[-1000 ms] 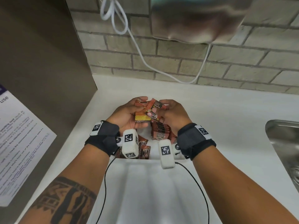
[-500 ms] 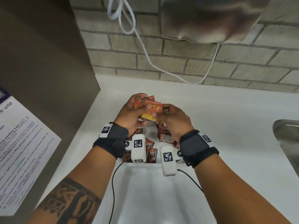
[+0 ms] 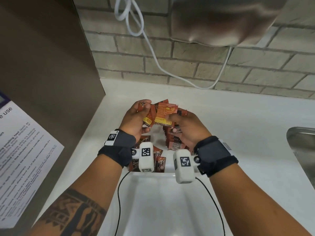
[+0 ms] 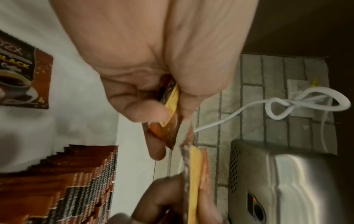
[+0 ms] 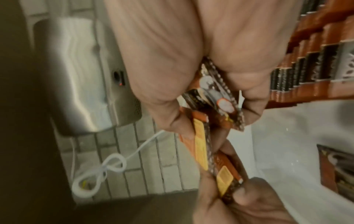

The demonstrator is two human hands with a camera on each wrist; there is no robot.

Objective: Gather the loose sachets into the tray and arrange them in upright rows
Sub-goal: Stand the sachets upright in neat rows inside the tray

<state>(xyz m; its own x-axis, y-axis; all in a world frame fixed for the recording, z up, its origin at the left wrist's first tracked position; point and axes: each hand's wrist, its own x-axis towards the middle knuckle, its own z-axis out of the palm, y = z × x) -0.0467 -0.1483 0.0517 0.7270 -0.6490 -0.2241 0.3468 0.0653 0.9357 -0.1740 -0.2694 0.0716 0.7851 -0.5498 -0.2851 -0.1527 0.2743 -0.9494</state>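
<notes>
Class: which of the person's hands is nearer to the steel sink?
Right. The right hand is on the side of the sink; the left hand is beyond it, farther away.

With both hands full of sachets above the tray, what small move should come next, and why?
Probably lower the held sachets and stand them against the upright row in the tray. The left hand and right hand both grip the bunch above the tray, and a row already stands under the right hand.

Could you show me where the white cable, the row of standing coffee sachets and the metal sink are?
white cable (image 3: 154,56): head view, on its hanging stretch against the brick wall.
row of standing sachets (image 4: 80,178): left wrist view, on their serrated top edges.
metal sink (image 3: 302,143): head view, on its left rim.
</notes>
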